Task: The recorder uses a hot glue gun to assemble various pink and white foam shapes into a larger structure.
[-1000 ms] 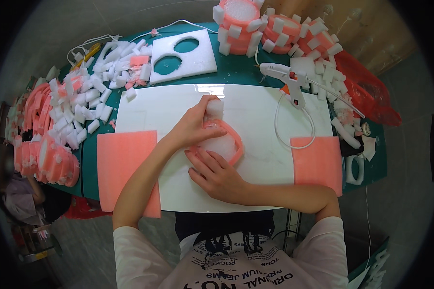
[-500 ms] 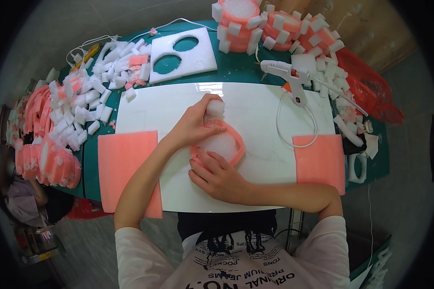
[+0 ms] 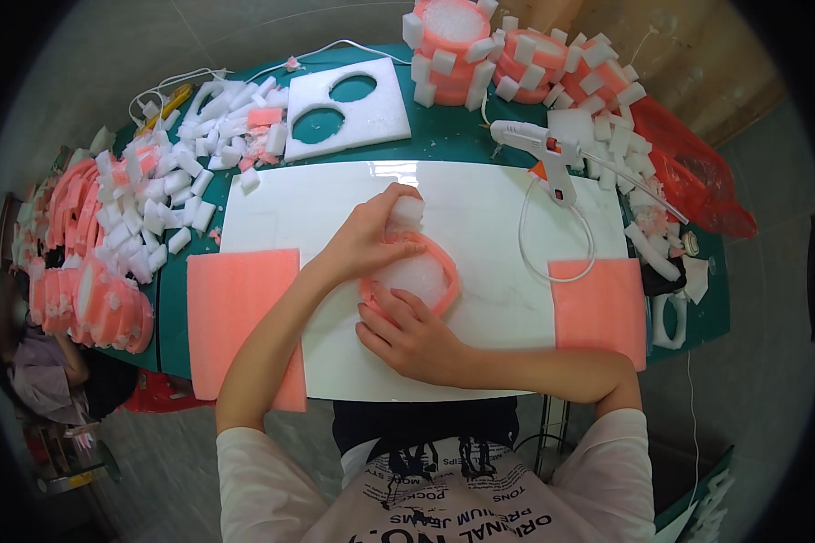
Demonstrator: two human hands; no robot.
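Observation:
A round pink foam ring (image 3: 451,288) with a white foam disc (image 3: 418,279) inside it lies on the white board in front of me. My left hand (image 3: 378,233) curls around a small white foam block (image 3: 407,214) and presses it against the ring's far side. Its thumb rests across the ring's rim. At the near left edge, my right hand (image 3: 414,339) grips the ring with bent fingers, some reaching over the rim. The palm sides of both hands are hidden.
A white glue gun (image 3: 539,145) with a looped cord lies at the board's far right. Pink foam sheets (image 3: 235,317) flank the board. Loose white foam blocks (image 3: 167,195) pile up at left; finished pink rings (image 3: 457,54) stand at the back. A perforated white foam sheet (image 3: 385,113) lies behind.
Both hands keep their hold on the block and ring, almost unmoved. The whole view has shifted very slightly.

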